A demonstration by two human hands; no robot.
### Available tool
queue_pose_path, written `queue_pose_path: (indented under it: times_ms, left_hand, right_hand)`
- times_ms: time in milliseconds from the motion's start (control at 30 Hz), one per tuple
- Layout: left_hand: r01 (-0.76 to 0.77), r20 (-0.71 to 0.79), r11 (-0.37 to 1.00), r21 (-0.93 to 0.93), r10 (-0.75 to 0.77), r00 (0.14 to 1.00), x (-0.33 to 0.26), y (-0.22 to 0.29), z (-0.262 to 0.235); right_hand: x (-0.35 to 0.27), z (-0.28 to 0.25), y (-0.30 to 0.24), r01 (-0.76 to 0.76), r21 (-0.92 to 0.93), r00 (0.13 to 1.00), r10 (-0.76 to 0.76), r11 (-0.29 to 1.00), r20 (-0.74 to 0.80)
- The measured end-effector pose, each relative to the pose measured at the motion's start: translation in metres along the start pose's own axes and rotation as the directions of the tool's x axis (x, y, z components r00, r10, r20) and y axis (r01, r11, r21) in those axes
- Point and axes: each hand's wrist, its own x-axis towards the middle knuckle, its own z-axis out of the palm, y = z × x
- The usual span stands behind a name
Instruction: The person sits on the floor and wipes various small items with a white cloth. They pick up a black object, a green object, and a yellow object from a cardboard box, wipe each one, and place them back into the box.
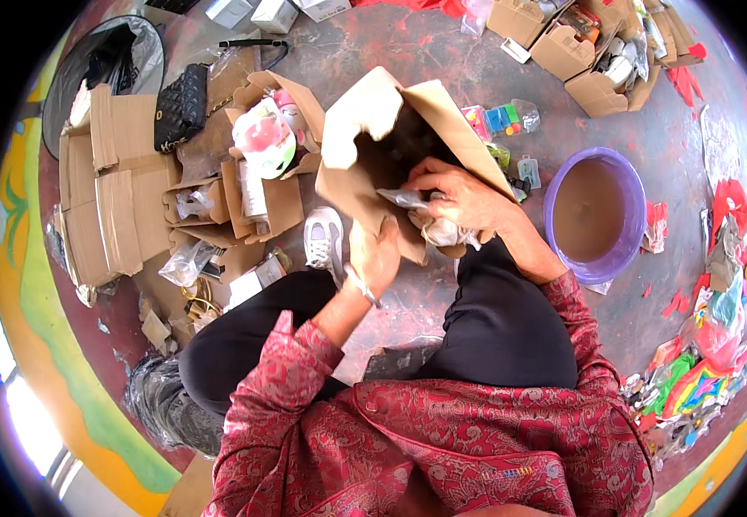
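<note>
An open brown cardboard box (452, 121) is tilted in front of me between my knees, its flaps spread and its inside dark. My left hand (375, 257) grips the near flap, with the fingers partly hidden behind the cardboard. At the box's right near edge, my right hand (468, 200) is closed round a crumpled off-white cloth (444, 233). A grey-white pointed end sticks out of that hand toward the box's opening. Whether it belongs to the cloth I cannot tell.
To the right stands a purple tub (597, 274) of murky brown water. Small cartons (280, 207) and a black quilted bag (181, 108) lie left. Filled boxes (597, 90) stand far right, and colourful scraps (700, 370) are heaped at the right edge.
</note>
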Motion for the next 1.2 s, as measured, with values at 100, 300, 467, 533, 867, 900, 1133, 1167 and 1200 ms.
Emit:
queue_pose_path:
  times_ms: [100,300,467,533,867,900,1133,1167,1200]
  left_hand:
    - [0.331,0.070,0.818,-0.470,-0.339,0.938,0.010,-0.005,0.002]
    - [0.446,0.197,0.689,-0.571,-0.412,0.890,0.040,-0.012,0.014]
    - [0.564,0.343,0.754,-0.337,-0.459,0.819,0.050,-0.035,0.023]
    - [0.558,0.315,0.814,-0.163,-0.493,0.811,0.047,-0.055,0.032]
    - [0.744,0.453,0.555,-0.372,-0.591,0.668,0.045,-0.047,0.019]
    - [0.764,0.468,0.531,-0.366,-0.605,0.645,0.046,-0.053,0.019]
    - [0.770,0.470,0.516,-0.376,-0.610,0.638,0.044,-0.050,0.025]
    - [0.773,0.473,0.512,-0.374,-0.612,0.634,0.042,-0.058,0.023]
    - [0.774,0.488,0.525,-0.355,-0.602,0.632,0.043,-0.058,0.022]
  right_hand:
    - [0.009,0.013,0.012,-0.105,0.066,0.986,0.112,0.992,-0.126]
    - [0.035,0.022,0.027,-0.262,0.316,0.816,0.384,0.912,-0.432]
    - [0.058,0.031,0.043,-0.246,0.880,0.631,0.756,0.407,-0.173]
    - [0.075,0.056,0.087,-0.229,0.778,0.532,0.745,0.585,-0.403]
    - [0.112,0.107,0.152,-0.237,0.893,0.429,0.866,0.383,-0.258]
    - [0.114,0.113,0.160,-0.348,0.829,0.379,0.875,0.438,-0.303]
    - [0.093,0.104,0.186,-0.648,0.489,0.541,0.804,0.585,-0.245]
    - [0.085,0.089,0.145,-0.633,0.555,0.540,0.821,0.540,-0.183]
    - [0.086,0.087,0.138,-0.501,0.617,0.599,0.757,0.607,-0.259]
